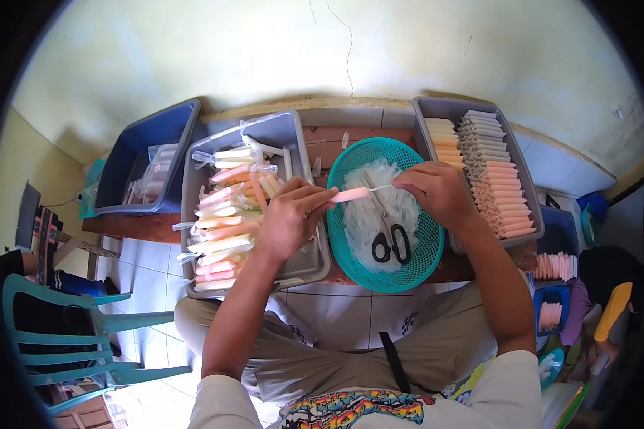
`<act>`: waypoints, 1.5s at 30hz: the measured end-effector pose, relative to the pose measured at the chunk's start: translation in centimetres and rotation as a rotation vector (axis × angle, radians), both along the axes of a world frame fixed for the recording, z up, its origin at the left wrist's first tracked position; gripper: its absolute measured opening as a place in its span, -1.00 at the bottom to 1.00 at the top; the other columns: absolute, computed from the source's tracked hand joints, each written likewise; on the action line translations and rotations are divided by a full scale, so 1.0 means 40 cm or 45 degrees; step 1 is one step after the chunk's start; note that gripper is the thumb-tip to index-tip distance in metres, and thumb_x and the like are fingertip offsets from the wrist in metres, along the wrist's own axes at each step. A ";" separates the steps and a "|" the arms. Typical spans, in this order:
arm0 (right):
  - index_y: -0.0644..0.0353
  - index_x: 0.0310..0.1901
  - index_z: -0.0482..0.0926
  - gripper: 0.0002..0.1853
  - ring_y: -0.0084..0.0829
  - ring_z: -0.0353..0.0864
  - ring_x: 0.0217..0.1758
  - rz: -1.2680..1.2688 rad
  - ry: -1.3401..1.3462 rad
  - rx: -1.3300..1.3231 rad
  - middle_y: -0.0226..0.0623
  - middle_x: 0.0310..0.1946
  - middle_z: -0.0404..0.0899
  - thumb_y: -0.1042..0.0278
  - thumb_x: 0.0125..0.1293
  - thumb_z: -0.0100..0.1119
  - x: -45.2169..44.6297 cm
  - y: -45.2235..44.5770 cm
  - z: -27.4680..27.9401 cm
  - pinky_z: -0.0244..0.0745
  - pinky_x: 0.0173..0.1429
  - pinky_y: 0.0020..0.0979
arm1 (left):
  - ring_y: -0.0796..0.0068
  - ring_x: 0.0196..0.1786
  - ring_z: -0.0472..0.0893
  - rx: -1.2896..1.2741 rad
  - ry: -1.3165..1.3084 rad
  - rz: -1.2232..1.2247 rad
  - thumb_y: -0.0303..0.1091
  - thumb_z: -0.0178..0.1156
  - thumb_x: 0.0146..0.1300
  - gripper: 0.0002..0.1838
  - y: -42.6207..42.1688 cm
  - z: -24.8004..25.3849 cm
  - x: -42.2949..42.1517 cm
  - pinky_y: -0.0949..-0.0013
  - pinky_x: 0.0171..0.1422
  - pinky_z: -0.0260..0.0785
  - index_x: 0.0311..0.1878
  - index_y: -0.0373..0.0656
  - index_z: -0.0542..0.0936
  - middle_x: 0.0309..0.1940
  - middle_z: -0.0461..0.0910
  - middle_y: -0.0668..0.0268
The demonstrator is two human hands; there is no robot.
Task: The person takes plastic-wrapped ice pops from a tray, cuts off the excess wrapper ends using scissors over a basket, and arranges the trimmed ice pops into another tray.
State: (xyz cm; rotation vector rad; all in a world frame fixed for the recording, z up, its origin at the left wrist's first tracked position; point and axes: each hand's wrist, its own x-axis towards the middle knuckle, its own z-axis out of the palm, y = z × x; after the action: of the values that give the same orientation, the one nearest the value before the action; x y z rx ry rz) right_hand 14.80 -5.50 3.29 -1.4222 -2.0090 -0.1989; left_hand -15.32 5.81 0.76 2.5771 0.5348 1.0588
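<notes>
My left hand (291, 214) is closed round one end of a pink stick (352, 194), a smooth, rounded tube like an ice pop. Pinched in my right hand (436, 191) is a thin whitish strip (383, 187) running from the stick's other end; it looks like twisted plastic wrapping. Both hands are above a turquoise mesh basket (338, 252) heaped with clear plastic scraps (365, 222). Black-handled scissors (391, 239) lie on the scraps, blades pointing away from me. Left of the basket, a grey tray (312, 263) holds loose pink and cream sticks (225, 232) in clear plastic.
On the right, another grey tray (531, 239) holds neat rows of wrapped sticks (504, 186). A dark blue bin (132, 193) stands at the far left near a turquoise chair (64, 343). Another person's arm (612, 322) and blue containers (559, 232) appear at the right edge.
</notes>
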 end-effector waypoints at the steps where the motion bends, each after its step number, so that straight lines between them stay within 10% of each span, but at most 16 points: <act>1: 0.07 -0.15 0.89 -0.90 -0.18 0.87 -0.14 -0.008 0.000 -0.013 -0.31 -0.21 0.88 0.34 0.34 0.57 -0.003 0.004 0.002 0.78 -0.04 -0.21 | 0.17 -0.11 0.73 -0.003 0.000 0.002 -0.46 0.59 0.22 -0.67 0.003 -0.003 -0.001 0.14 0.06 0.66 0.08 -0.16 0.88 -0.13 0.87 0.25; 18: 0.06 -0.01 0.84 -0.81 -0.22 0.88 -0.05 -0.031 -0.097 0.121 -0.35 -0.11 0.87 0.36 0.36 0.45 -0.002 -0.005 -0.009 0.79 -0.01 -0.19 | 0.14 -0.09 0.74 -0.053 -0.001 0.121 -0.45 0.59 0.25 -0.68 0.000 -0.007 -0.005 0.11 0.08 0.65 0.08 -0.16 0.87 -0.14 0.87 0.23; 32: 0.45 0.46 0.53 -0.22 0.13 0.79 0.15 -0.271 0.002 -0.866 0.18 0.13 0.72 0.18 0.33 0.62 -0.106 -0.102 -0.113 0.73 0.24 -0.03 | 0.27 -0.17 0.71 -0.014 -0.034 0.185 -0.53 0.63 0.19 -0.60 0.006 -0.015 -0.010 0.20 0.04 0.62 0.12 -0.18 0.87 -0.19 0.87 0.25; 45: 0.57 0.61 0.26 -0.01 0.25 0.71 0.25 -0.359 0.071 -1.030 0.26 0.23 0.58 0.20 0.33 0.59 -0.174 -0.105 -0.182 0.68 0.36 0.02 | 0.23 -0.18 0.70 -0.012 -0.029 0.178 -0.51 0.62 0.20 -0.63 0.004 -0.015 -0.010 0.18 0.04 0.60 0.11 -0.19 0.87 -0.18 0.87 0.25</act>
State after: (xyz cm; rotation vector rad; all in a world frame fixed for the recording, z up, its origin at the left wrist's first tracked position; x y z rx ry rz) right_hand 7.84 -9.71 -3.99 -2.1638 -1.9102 0.5969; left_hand -15.73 5.97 0.15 2.5476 0.7209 1.1258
